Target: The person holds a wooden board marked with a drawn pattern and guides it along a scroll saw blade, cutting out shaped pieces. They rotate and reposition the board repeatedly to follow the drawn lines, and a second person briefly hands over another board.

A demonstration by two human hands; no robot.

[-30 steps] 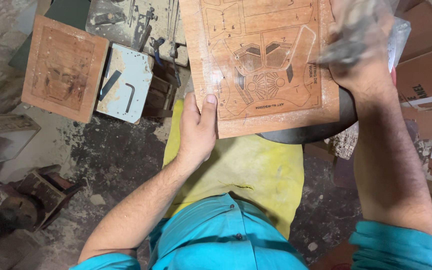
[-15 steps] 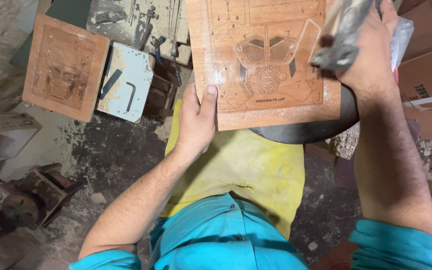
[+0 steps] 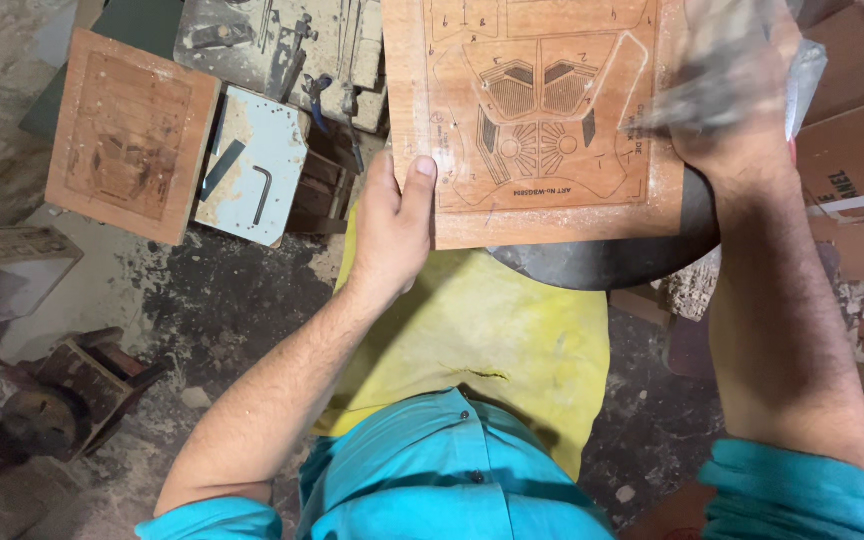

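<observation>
A dusty grey floor (image 3: 222, 300) lies below, dark with grime near the middle and paler toward the left. On it rest a second carved wooden board (image 3: 132, 135), a pale blue metal plate (image 3: 257, 180) and a low block strewn with tools (image 3: 282, 45). Cardboard boxes (image 3: 857, 150) stack at the right. Light is soft and even.

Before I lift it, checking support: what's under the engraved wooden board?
Under the engraved wooden board a dark rounded block sticks out at its lower edge; the left hand grips the corner. The rest is covered.
</observation>
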